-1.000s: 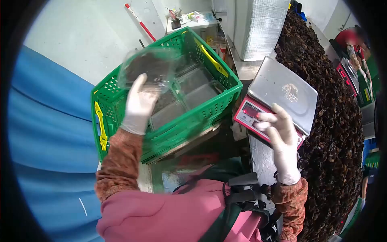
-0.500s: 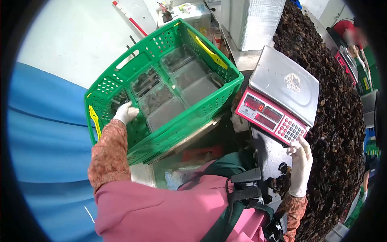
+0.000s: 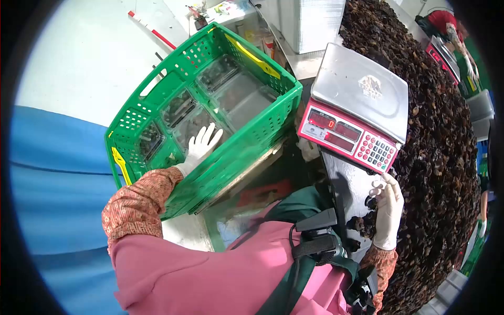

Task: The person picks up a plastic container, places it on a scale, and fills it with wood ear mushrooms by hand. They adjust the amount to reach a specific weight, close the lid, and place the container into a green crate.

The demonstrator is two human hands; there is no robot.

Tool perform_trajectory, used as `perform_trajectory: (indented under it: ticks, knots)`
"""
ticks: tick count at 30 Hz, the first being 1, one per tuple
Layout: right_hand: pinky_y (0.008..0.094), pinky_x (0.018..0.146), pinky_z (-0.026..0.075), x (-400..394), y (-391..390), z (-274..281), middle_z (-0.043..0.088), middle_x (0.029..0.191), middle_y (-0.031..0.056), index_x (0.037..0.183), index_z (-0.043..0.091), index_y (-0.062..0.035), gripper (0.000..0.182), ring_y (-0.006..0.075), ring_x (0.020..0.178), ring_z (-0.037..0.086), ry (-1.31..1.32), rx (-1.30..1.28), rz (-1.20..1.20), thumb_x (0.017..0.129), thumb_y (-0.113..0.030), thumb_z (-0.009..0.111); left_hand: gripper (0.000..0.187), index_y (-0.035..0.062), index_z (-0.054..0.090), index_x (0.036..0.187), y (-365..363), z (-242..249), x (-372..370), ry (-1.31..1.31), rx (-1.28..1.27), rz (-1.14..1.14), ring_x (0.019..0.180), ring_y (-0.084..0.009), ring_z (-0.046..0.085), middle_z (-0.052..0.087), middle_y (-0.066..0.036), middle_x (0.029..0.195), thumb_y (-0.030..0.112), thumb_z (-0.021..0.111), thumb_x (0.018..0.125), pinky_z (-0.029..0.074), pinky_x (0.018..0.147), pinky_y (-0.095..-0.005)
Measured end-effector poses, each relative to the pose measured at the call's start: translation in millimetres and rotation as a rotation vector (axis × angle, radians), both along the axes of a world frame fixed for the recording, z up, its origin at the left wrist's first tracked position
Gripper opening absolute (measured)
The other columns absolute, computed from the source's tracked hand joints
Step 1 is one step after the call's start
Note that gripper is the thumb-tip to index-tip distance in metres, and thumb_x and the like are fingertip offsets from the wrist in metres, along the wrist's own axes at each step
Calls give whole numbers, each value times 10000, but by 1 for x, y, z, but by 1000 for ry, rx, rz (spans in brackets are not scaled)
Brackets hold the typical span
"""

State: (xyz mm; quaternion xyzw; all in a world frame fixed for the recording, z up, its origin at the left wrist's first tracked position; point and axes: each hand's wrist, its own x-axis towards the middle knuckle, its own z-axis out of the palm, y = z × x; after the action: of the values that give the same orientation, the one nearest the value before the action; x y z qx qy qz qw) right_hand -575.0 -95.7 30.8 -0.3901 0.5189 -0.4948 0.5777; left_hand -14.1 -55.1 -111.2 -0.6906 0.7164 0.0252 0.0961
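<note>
My left hand [image 3: 202, 145], in a white glove, is open with fingers spread over the clear plastic boxes [image 3: 244, 105] inside the green crate [image 3: 252, 139]. Dark pieces show through a box at the crate's left end [image 3: 150, 140]; the contents of the others are hard to make out. My gloved right hand [image 3: 388, 210] is at the lower right corner of the red and silver weighing scale [image 3: 362, 86]. Its fingers are loosely bent and apart, with fingertips near the keypad's edge, and I see nothing held. The scale's display reads 0.
A large heap of dark, curled pieces [image 3: 436, 152], like dried fungus, spreads right of the scale. White stacked boxes [image 3: 320, 23] stand behind it. Blue cloth [image 3: 60, 194] covers the left side. At the upper right, another person [image 3: 446, 26] reaches past a second scale [image 3: 443, 58].
My left hand has moved right from the crate's left end to the middle boxes, and its fingers have spread. My right hand stays by the scale. The view has shifted slightly.
</note>
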Motion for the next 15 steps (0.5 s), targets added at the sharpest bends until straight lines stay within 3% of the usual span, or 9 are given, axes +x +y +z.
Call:
perform_trajectory:
  ticks: [2, 4, 5, 7, 9, 10, 11, 13, 15]
  knots:
    - [272, 776, 497, -3, 4, -3, 692, 975, 55, 1262, 647, -17, 274, 116, 804, 620, 12, 6, -13, 1078, -198, 554, 842, 266, 250, 1648, 11, 6, 8, 135, -26, -66, 1519, -399, 287, 154, -161, 1715, 461, 623, 919, 329, 1109, -703]
    - [273, 760, 496, -9, 8, -7, 693, 972, 53, 1259, 650, -24, 274, 115, 796, 625, 17, 41, -29, 1074, -203, 558, 827, 238, 248, 1653, 5, 53, -1, 354, 75, -53, 1501, -400, 317, 147, -183, 1714, 455, 618, 946, 304, 1127, -689]
    - [273, 752, 496, -12, 9, -10, 694, 971, 52, 1258, 651, -27, 274, 114, 793, 627, 13, 45, -54, 1071, -206, 560, 666, 168, 464, 1553, -7, 53, 10, 479, 45, -53, 1415, -385, 453, 404, -223, 1595, 452, 611, 969, 284, 1150, -661]
    - [266, 750, 491, -23, 14, -19, 707, 974, 56, 1250, 652, -35, 279, 111, 800, 635, 16, 32, -43, 1061, -224, 571, 492, 105, 671, 1343, -61, 146, -23, 258, 210, 59, 1303, -374, 571, 632, -229, 1357, 405, 669, 953, 375, 1134, -572]
    - [263, 765, 490, -28, 17, -16, 712, 973, 59, 1245, 649, -30, 273, 115, 813, 638, 53, 52, -49, 1060, -212, 563, 309, 53, 748, 1124, -127, 200, -38, 332, -369, -62, 1135, -333, 669, 736, -169, 1078, 289, 730, 925, 484, 1047, -455]
    - [261, 776, 488, -27, 22, -13, 715, 976, 61, 1248, 642, -22, 267, 118, 820, 639, 29, 49, -84, 1059, -190, 554, 281, 24, 724, 1144, -163, 211, -41, 533, -755, -109, 1108, -297, 675, 733, -153, 1083, 162, 743, 900, 526, 977, -389]
    - [259, 775, 489, -31, 25, -13, 717, 983, 64, 1252, 635, -17, 256, 118, 826, 640, 8, 38, -77, 1064, -162, 538, 282, 0, 711, 1166, -203, 249, -57, 553, -980, -278, 1131, -267, 667, 721, -164, 1157, 127, 728, 915, 511, 1007, -398]
    - [264, 780, 494, -29, 29, 4, 720, 995, 70, 1265, 629, -11, 258, 117, 836, 641, 61, 47, -99, 1069, -143, 525, 496, 1, 604, 1382, -278, 342, -91, 452, -941, -319, 1296, -294, 580, 627, -202, 1377, 233, 722, 961, 428, 1115, -393]
    - [268, 791, 499, -32, 37, 10, 726, 1012, 79, 1285, 621, -1, 277, 118, 848, 644, 35, 8, -146, 1070, -146, 523, 581, 11, 548, 1461, -360, 367, -110, 419, -1008, -500, 1365, -304, 532, 580, -203, 1457, 304, 709, 986, 386, 1155, -383]
